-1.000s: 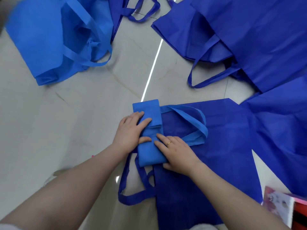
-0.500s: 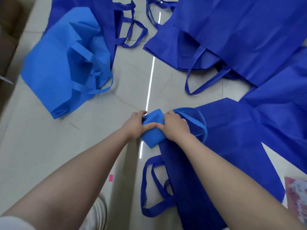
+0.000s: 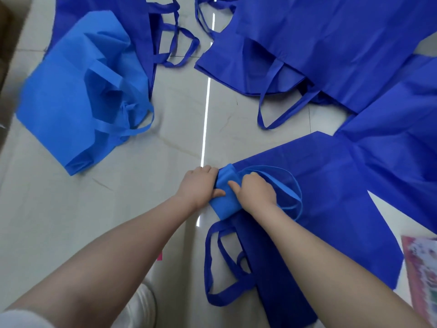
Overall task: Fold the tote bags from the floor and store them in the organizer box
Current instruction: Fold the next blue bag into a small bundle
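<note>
Folded tote bag (image 3: 224, 197) gripped between left hand (image 3: 201, 185) and right hand (image 3: 256, 190).

Bright, even light; a thin glare line on the glossy floor (image 3: 205, 129); soft, wide-angle-bent edges.

Both hands grip one folded light-blue tote bag (image 3: 224, 197) low on the tiled floor (image 3: 165, 143): the left hand (image 3: 198, 185) curls round its left edge, the right hand (image 3: 256, 191) round its right, thumbs on top. Its handle loops (image 3: 287, 188) trail out to the right over a dark-blue tote bag (image 3: 331, 209) lying flat beneath. An unfolded light-blue tote (image 3: 78, 102) lies rumpled at the upper left, more dark-blue totes (image 3: 331, 43) are spread across the top and right, and a pink printed box (image 3: 423, 275) sits at the right edge.
</note>
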A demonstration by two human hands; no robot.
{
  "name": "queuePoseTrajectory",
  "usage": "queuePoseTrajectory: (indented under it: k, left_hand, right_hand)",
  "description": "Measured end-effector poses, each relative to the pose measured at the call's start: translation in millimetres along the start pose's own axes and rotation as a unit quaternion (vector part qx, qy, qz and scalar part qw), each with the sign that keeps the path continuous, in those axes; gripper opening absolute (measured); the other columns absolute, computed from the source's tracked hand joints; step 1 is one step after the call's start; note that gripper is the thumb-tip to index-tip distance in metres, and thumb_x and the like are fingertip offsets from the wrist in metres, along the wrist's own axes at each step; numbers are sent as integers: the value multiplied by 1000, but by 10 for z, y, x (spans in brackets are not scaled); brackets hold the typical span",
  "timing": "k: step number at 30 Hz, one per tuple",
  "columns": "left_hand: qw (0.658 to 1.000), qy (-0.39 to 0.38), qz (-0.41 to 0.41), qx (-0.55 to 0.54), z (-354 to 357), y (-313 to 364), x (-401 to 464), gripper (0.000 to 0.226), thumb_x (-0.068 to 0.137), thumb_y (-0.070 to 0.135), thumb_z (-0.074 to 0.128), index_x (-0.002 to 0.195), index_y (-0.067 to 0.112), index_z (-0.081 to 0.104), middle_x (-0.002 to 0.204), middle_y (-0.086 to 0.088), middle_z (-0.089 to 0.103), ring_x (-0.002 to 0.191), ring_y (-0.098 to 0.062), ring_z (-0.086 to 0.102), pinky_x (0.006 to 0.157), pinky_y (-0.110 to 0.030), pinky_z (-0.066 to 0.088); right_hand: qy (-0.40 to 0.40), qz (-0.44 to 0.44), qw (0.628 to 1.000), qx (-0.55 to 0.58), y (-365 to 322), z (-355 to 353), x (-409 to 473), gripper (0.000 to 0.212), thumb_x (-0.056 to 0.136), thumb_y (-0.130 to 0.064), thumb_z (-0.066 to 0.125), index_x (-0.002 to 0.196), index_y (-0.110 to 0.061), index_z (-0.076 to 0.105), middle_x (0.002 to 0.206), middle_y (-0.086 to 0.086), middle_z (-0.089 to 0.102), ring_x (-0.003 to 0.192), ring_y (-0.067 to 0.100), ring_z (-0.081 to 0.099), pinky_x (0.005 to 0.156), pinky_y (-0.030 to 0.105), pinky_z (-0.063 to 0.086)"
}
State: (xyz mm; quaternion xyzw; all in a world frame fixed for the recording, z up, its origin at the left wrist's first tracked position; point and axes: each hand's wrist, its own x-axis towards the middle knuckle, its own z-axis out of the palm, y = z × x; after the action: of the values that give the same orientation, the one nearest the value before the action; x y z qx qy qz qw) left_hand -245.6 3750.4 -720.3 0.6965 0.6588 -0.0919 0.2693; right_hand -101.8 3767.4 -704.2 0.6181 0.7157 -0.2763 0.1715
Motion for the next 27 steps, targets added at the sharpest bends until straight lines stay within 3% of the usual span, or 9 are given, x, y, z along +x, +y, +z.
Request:
queuePoseTrajectory:
  k: [4, 7, 9, 12, 14, 16, 19, 23, 27]
  left_hand:
    - [999, -13, 32, -23, -50, 73, -271, 31, 93, 40, 51, 100, 14, 35, 103, -9, 60, 89, -31, 56, 65, -31, 28]
    - [994, 6, 101, 44, -218, 52, -409, 30, 95, 41, 46, 103, 13, 37, 106, -6, 60, 90, -29, 58, 68, -34, 38]
    - [987, 48, 142, 54, -424, 15, -487, 33, 95, 40, 46, 112, 12, 43, 110, -4, 58, 94, -27, 57, 72, -34, 40]
    - [973, 109, 198, 36, -778, -14, -592, 35, 94, 35, 49, 120, 12, 47, 111, -4, 58, 96, -26, 57, 73, -33, 39]
    - [969, 122, 208, 50, -989, -17, -651, 31, 95, 32, 48, 119, 13, 47, 107, -2, 59, 96, -24, 57, 88, -31, 36]
    - [972, 121, 198, 42, -1192, 24, -704, 23, 93, 27, 47, 113, 15, 45, 100, 2, 56, 96, -19, 55, 106, -28, 19]
    - [978, 102, 182, -12, -1512, 176, -824, 20, 84, 22, 55, 99, 14, 43, 89, 3, 50, 86, -21, 52, 87, -25, 32]
    - [978, 70, 130, -150, -1814, 412, -1026, 43, 83, 37, 66, 115, 17, 45, 95, 0, 61, 84, -22, 58, 73, -35, 47]
    - [985, 96, 137, -46, -1959, 435, -1117, 43, 87, 43, 59, 120, 19, 45, 98, 1, 61, 87, -20, 56, 66, -29, 38]
  right_hand:
    - [105, -65, 989, -86, 73, -91, -199, 52, 86, -51, 58, 115, -8, 53, 138, 8, 40, 115, 24, 47, 89, 34, 41]
    - [225, -133, 959, -107, 105, -229, -399, 89, 49, -51, 86, 120, -9, 53, 142, 15, 42, 124, 31, 48, 96, 43, 43]
    - [158, -160, 967, -118, 106, -344, -470, 103, 66, -52, 77, 146, -12, 24, 156, 10, 18, 143, 24, 21, 114, 48, 17]
    - [42, -154, 986, -49, 18, -617, -548, 69, 84, -51, 60, 137, -16, 32, 133, 2, 49, 127, 20, 42, 115, 42, 16]
    - [32, -152, 988, -5, -89, -837, -654, 49, 88, -48, 57, 121, -15, 40, 114, 2, 58, 102, 24, 55, 86, 35, 40]
    - [27, -157, 987, -6, -151, -1014, -735, 45, 91, -47, 53, 119, -15, 40, 113, 3, 57, 97, 25, 56, 68, 35, 37]
    - [37, -171, 985, -13, -185, -1285, -843, 40, 91, -46, 53, 117, -18, 41, 110, 2, 58, 93, 24, 54, 66, 34, 36]
    - [42, -205, 978, 26, -181, -1576, -1010, 30, 89, -45, 57, 93, -23, 37, 80, -10, 47, 78, 18, 48, 63, 33, 37]
    - [17, -210, 968, 135, -213, -1629, -1078, 34, 80, -45, 69, 95, -21, 49, 85, -8, 55, 81, 16, 53, 68, 31, 43]
